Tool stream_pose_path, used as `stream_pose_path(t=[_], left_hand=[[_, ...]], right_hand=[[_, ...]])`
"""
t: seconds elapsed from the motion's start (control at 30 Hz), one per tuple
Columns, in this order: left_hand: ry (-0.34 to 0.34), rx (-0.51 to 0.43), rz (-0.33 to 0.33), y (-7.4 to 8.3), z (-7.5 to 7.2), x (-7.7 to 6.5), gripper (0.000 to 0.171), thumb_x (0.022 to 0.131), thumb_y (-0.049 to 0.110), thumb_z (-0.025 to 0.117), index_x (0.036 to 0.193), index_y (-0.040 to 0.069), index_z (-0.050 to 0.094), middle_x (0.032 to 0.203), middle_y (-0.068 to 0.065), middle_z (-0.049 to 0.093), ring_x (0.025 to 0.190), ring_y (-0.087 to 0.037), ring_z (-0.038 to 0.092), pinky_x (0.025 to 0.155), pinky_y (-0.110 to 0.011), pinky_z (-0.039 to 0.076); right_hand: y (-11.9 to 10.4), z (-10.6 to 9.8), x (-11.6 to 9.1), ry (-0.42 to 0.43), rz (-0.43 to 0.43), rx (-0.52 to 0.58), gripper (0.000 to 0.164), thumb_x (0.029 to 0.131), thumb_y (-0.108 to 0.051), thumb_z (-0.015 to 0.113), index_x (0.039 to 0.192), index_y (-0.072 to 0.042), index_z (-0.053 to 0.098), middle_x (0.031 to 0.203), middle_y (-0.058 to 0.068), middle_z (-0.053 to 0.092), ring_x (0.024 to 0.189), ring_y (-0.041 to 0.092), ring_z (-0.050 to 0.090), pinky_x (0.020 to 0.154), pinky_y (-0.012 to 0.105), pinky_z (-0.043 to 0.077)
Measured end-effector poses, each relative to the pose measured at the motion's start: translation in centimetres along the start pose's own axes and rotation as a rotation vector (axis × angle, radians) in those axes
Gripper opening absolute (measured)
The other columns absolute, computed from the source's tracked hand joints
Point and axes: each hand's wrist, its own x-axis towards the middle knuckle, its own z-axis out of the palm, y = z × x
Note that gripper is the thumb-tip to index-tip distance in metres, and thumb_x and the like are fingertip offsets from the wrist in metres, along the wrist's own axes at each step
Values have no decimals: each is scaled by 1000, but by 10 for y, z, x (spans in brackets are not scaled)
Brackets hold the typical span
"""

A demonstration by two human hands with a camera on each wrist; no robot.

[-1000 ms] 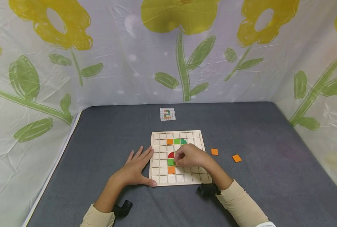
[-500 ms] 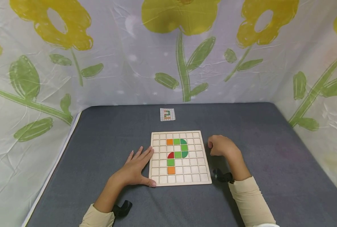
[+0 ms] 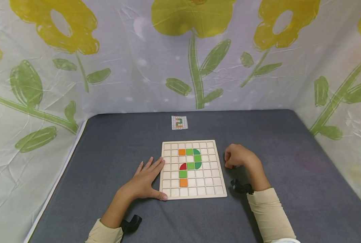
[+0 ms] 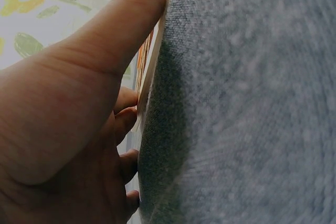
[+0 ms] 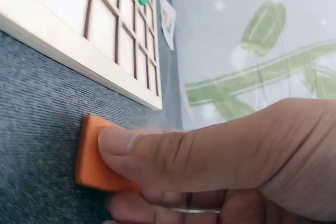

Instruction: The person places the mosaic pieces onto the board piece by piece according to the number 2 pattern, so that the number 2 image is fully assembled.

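A wooden grid board (image 3: 204, 191) lies mid-table, holding orange (image 3: 183, 182), green and red tiles laid out in a bent line. My left hand (image 3: 143, 182) spreads its fingers along the board's left edge, its thumb at the near left corner. In the left wrist view, the thumb and fingertips (image 4: 126, 120) meet the board's edge. Just right of the board, my right hand (image 3: 240, 157) pinches an orange square tile (image 5: 94, 158) between thumb and fingers, low over the cloth. The other loose orange tile seen earlier is hidden behind the right hand and wrist.
Behind the board lies a small pattern card (image 3: 179, 123) printed with a coloured figure. Dark grey cloth (image 3: 125, 135) covers the table. A flower-printed curtain (image 3: 131, 77) surrounds the far side and both flanks. Black straps with camera mounts (image 3: 241, 186) sit on the wrists.
My right hand has moved off the board to the right and taken hold of an orange tile there. Tiles it covered now show. The left hand stays in place.
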Motion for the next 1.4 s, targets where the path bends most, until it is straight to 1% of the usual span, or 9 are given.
stream_pose_path(t=[0.07, 0.23, 0.4, 0.5, 0.6, 0.77, 0.93, 1.17, 1.4], left_hand=[[2, 2, 1, 0, 0, 0, 129, 63, 71, 83, 160, 9, 25, 166, -7, 20, 151, -39, 8, 116, -64, 2], [7, -1, 4, 0, 0, 0, 129, 63, 70, 83, 160, 9, 25, 166, -7, 20, 151, -39, 9, 116, -64, 2], [5, -6, 7, -1, 1, 0, 129, 63, 71, 83, 160, 9, 24, 166, -8, 20, 151, -39, 8, 116, -64, 2], [4, -1, 6, -1, 1, 0, 129, 63, 71, 82, 160, 9, 24, 166, -7, 20, 151, -39, 8, 116, -64, 2], [3, 1, 1, -1, 1, 0, 130, 63, 72, 82, 160, 9, 24, 166, -7, 20, 151, -39, 8, 116, -64, 1], [3, -3, -2, -1, 2, 0, 130, 63, 72, 82, 160, 9, 24, 166, -7, 19, 151, -39, 8, 116, -64, 1], [6, -2, 0, -1, 2, 0, 130, 63, 72, 82, 160, 9, 24, 166, -7, 19, 151, -38, 8, 116, -64, 1], [10, -1, 2, 0, 1, 1, 130, 62, 72, 82, 160, 9, 25, 166, -7, 20, 151, -38, 8, 116, -63, 1], [9, -1, 3, -1, 2, 1, 130, 62, 73, 82, 160, 9, 24, 166, -7, 19, 151, -38, 7, 116, -63, 1]], right_hand=[[2, -2, 0, -22, -18, 34, 11, 80, 6, 72, 84, -3, 68, 76, 4, 65, 63, 20, 59, 57, 32, 50], [6, -4, 1, -51, -99, 84, 16, 83, 11, 62, 89, -1, 70, 79, 5, 65, 64, 20, 58, 57, 32, 49], [7, -5, 3, -62, -129, 140, 15, 85, 10, 63, 91, 0, 71, 77, 3, 67, 65, 18, 59, 60, 33, 51], [7, -5, 3, -77, -129, 186, 11, 87, 9, 64, 91, 0, 70, 78, 4, 67, 68, 19, 62, 64, 35, 54], [5, -5, 2, -91, -158, 212, 8, 88, 9, 65, 90, 1, 68, 78, 6, 67, 68, 22, 63, 64, 38, 56], [-1, -5, 2, -101, -215, 219, 9, 87, 9, 65, 89, 2, 70, 76, 6, 67, 65, 22, 63, 62, 39, 55], [-6, -2, 3, -106, -243, 223, 10, 87, 10, 65, 89, 3, 71, 75, 5, 66, 64, 20, 62, 61, 37, 54], [-16, 6, 6, -111, -277, 228, 10, 85, 10, 64, 86, 3, 71, 69, 3, 62, 59, 18, 57, 57, 30, 49], [-25, 15, 10, -126, -304, 225, 11, 87, 10, 65, 84, 1, 71, 71, 5, 65, 61, 20, 61, 57, 29, 50]])
